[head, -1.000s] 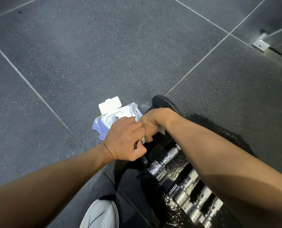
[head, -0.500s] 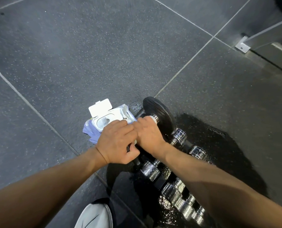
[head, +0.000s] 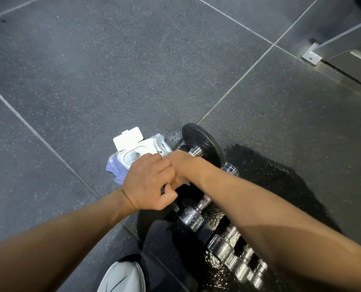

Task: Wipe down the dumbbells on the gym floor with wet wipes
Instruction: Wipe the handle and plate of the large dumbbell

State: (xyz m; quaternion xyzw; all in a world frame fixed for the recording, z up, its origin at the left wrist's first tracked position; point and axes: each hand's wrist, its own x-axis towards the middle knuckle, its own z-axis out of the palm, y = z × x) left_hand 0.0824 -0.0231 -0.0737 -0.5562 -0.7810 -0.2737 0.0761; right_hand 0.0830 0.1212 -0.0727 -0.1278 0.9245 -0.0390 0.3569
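Dumbbell (head: 202, 147): lying on dark floor (head: 91, 70), black plate uppermost. Left hand (head: 149, 182) and right hand (head: 180, 165) curling closed over its near end; whether holding a wipe, cannot tell. Wipes pack (head: 136, 153) lying just left of it, lid standing open, print unreadable.

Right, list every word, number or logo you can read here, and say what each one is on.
No text reads clearly anywhere.
Wipes pack: its printing is too small and blurred to read; the open flap is blank white.
Black dumbbell plate: no legible number or marking.
Chrome dumbbells: only glare, no readable marks.
White shoe: a dark swoosh-like stroke, no letters.
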